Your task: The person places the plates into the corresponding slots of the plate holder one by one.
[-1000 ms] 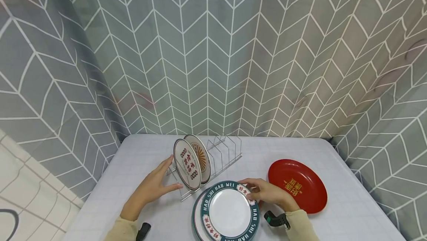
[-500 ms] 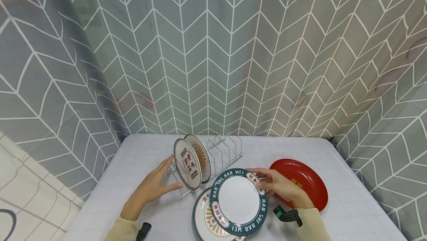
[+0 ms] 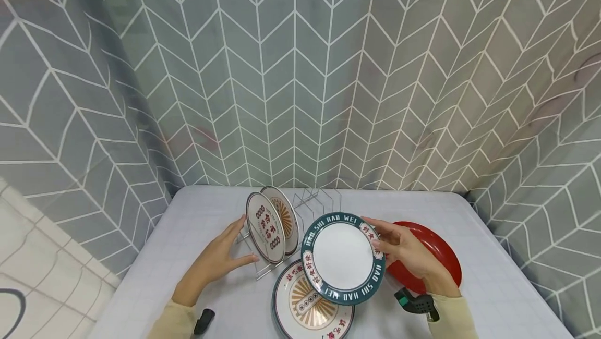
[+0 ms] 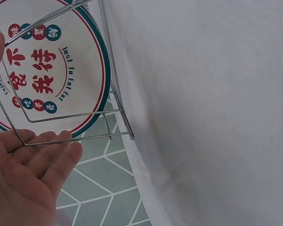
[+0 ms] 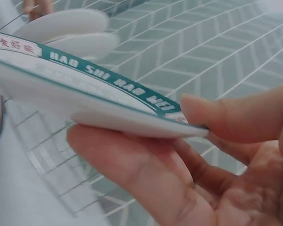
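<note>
My right hand (image 3: 407,251) pinches a white plate with a green lettered rim (image 3: 347,255), thumb on top and fingers underneath. In the right wrist view this plate (image 5: 99,84) is tilted and off the table. Below it lies another plate with a fan pattern (image 3: 300,302), partly covered. At the left end of the wire rack (image 3: 305,208), my left hand (image 3: 213,263) has its fingers extended and thumb apart, touching or close to the rack's end. Two plates stand in the rack: a lettered one (image 3: 265,227) and a fan-patterned one (image 3: 285,214) behind it.
A red oval tray (image 3: 439,245) lies at the right, partly behind my right hand. The white-covered table (image 3: 211,208) ends at a patterned grey curtain (image 3: 300,94). The rack's slots continue to the right of the standing plates.
My right hand has lifted the green-rimmed plate off the stack and carried it up and right, uncovering the fan-patterned plate below. The left hand stays at the rack.
</note>
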Tool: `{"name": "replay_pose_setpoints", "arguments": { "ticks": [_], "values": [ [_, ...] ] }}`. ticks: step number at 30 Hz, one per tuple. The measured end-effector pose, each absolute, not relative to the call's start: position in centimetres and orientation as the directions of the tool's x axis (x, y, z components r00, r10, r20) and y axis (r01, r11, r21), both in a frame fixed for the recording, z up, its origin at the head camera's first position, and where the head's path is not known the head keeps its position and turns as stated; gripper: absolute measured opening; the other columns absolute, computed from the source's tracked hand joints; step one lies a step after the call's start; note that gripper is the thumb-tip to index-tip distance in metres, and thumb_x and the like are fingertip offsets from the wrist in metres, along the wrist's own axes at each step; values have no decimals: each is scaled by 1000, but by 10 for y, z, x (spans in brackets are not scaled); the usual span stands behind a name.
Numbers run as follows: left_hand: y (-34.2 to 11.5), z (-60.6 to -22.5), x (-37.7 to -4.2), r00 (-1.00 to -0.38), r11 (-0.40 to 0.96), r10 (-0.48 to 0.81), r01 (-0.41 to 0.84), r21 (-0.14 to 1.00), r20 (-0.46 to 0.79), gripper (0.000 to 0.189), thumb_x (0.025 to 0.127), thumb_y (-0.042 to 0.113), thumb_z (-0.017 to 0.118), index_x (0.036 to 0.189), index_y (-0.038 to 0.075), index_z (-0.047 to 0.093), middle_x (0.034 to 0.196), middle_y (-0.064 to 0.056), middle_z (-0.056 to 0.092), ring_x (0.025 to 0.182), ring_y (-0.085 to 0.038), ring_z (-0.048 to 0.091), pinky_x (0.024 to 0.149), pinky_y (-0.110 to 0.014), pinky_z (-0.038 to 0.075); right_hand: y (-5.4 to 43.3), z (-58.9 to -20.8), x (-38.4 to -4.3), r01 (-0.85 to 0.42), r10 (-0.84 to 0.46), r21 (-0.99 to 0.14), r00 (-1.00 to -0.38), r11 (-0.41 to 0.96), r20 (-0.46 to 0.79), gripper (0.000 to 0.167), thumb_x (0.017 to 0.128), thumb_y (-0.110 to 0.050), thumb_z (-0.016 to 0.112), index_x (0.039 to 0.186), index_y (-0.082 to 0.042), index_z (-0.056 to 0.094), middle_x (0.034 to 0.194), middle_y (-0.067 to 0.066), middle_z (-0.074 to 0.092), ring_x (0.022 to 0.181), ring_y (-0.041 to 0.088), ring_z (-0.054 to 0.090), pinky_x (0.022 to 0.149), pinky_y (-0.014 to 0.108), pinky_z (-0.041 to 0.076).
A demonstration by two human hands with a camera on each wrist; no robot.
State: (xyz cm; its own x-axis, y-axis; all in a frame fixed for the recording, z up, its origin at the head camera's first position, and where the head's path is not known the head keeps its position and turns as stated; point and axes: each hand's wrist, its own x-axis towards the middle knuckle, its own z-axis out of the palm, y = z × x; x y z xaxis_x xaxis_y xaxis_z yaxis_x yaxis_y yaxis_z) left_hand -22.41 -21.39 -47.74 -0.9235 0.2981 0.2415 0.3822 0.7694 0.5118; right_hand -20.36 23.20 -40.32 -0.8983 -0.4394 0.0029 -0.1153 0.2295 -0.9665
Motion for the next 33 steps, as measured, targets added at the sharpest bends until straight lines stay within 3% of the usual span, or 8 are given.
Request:
{"name": "replay_pose_setpoints", "arguments": {
  "ticks": [8,13,18,33],
  "values": [
    [-213,-476,-227,-924,768,298,382,515,241,107,77,56,77,156,9,23,158,-18,32,142,-40,36,112,-58,37,233,-361,-211,-225,-286,-936,-947,271,145,57,99,-10,58,151,-4,35,108,8,57,80,14,67,65,35,63],
    [-213,-475,-226,-929,772,298,370,516,220,109,76,60,75,156,8,22,158,-18,31,142,-40,35,113,-58,36,214,-340,-227,-205,-204,-932,-968,298,148,58,99,-12,58,152,-10,36,112,17,52,83,13,64,64,33,63],
    [-213,-477,-223,-936,770,289,352,532,202,109,76,60,75,157,10,22,158,-18,30,142,-41,35,113,-59,35,185,-337,-244,-176,-170,-928,-978,330,125,57,98,-8,58,151,-13,39,113,24,51,85,20,60,64,35,63],
    [-211,-477,-222,-944,777,269,331,536,193,108,75,58,76,157,11,23,159,-17,30,143,-40,35,113,-58,36,124,-359,-260,-285,-212,-883,-953,372,218,54,94,0,61,146,-7,46,109,26,56,71,20,52,54,40,61]
  ]
}}
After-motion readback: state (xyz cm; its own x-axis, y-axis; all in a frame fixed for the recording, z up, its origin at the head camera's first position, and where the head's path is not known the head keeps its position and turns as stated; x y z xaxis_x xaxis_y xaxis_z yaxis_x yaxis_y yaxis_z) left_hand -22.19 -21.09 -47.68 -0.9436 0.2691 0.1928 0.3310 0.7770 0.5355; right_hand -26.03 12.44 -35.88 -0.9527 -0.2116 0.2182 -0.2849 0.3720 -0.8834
